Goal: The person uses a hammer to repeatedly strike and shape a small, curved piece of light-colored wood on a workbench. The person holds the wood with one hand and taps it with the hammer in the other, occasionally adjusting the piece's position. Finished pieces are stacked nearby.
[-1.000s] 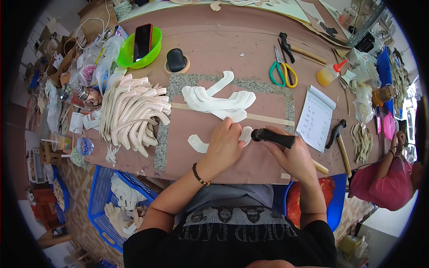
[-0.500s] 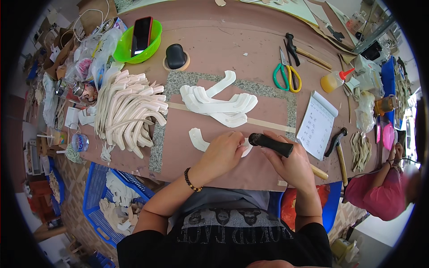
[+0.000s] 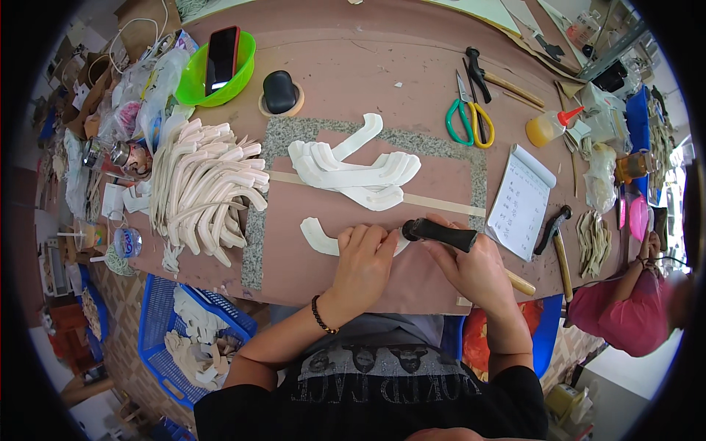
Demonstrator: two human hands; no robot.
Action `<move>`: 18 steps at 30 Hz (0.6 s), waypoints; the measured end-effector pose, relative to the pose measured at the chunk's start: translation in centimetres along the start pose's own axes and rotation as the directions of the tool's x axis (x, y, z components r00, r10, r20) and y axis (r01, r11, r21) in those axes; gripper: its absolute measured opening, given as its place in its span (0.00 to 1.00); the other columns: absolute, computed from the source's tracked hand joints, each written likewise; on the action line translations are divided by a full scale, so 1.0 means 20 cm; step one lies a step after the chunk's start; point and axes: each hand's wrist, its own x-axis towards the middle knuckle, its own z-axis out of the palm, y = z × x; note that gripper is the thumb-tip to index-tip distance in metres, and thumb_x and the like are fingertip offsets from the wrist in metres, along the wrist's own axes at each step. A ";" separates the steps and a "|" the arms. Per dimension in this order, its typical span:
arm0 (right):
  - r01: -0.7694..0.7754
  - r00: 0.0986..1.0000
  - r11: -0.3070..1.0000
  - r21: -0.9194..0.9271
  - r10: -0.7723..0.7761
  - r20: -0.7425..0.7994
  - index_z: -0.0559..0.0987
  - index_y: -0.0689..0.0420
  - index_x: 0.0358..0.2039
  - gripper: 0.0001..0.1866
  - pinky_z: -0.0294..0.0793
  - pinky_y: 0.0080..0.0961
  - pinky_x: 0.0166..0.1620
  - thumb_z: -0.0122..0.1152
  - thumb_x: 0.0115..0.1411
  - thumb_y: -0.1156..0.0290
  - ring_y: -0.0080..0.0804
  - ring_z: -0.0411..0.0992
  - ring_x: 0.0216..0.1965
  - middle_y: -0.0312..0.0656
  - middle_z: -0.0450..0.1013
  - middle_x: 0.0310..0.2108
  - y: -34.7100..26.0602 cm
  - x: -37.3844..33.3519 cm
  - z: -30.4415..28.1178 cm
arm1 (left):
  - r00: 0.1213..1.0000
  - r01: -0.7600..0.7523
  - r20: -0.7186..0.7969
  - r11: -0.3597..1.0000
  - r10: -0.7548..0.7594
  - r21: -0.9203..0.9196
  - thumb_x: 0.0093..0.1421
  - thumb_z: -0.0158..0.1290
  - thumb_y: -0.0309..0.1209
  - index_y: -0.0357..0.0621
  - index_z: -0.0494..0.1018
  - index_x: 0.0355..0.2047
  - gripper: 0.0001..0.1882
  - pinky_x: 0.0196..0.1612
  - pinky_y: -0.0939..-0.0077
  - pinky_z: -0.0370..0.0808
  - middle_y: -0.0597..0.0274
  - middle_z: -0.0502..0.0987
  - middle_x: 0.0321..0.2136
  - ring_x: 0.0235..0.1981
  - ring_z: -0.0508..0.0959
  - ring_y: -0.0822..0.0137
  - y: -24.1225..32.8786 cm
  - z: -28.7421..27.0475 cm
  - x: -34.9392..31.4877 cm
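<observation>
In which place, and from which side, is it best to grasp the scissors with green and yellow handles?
Probably take the scissors by the green loop and yellow loop, coming from the near side: both loops lie nearest, while the blades point away, with a thin dark tool close beside them.

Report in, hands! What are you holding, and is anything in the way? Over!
Left hand on curved white strip. Right hand gripping black-headed hammer, head by strip's right end. White strips piled just beyond, seemingly not in the way.
</observation>
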 end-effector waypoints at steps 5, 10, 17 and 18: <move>0.005 1.000 1.000 -0.003 -0.005 -0.011 0.80 0.56 0.55 0.21 0.78 0.44 0.33 0.65 0.64 0.61 0.57 0.78 0.30 0.52 0.79 0.32 -0.01 0.01 -0.02 | 0.979 -0.205 0.056 0.955 0.198 0.213 0.57 0.57 0.25 0.32 0.80 0.43 0.14 0.47 0.64 0.66 0.59 0.74 0.34 0.38 0.74 0.61 0.01 -0.03 0.02; 0.050 0.995 0.997 0.061 -0.044 -0.089 0.80 0.57 0.56 0.22 0.78 0.43 0.33 0.66 0.63 0.62 0.55 0.79 0.30 0.51 0.79 0.33 -0.03 0.02 -0.01 | 0.956 -0.289 0.113 0.925 0.269 0.248 0.57 0.57 0.25 0.29 0.79 0.42 0.14 0.46 0.65 0.67 0.58 0.74 0.34 0.38 0.74 0.61 -0.01 -0.03 0.02; 0.019 0.986 0.998 0.057 -0.009 -0.168 0.78 0.58 0.58 0.24 0.79 0.39 0.36 0.69 0.61 0.67 0.52 0.80 0.32 0.50 0.80 0.36 -0.03 0.03 0.01 | 0.962 -0.264 0.129 0.935 0.239 0.237 0.56 0.56 0.25 0.29 0.78 0.45 0.16 0.47 0.64 0.67 0.59 0.73 0.34 0.37 0.73 0.61 0.01 -0.06 0.02; 0.036 0.978 0.991 0.132 -0.009 -0.206 0.78 0.58 0.58 0.25 0.79 0.38 0.37 0.69 0.60 0.70 0.52 0.80 0.33 0.49 0.80 0.36 -0.03 0.02 0.01 | 0.967 -0.246 0.131 0.941 0.221 0.234 0.56 0.56 0.25 0.29 0.78 0.45 0.17 0.47 0.64 0.67 0.59 0.72 0.34 0.37 0.73 0.61 0.01 -0.06 0.02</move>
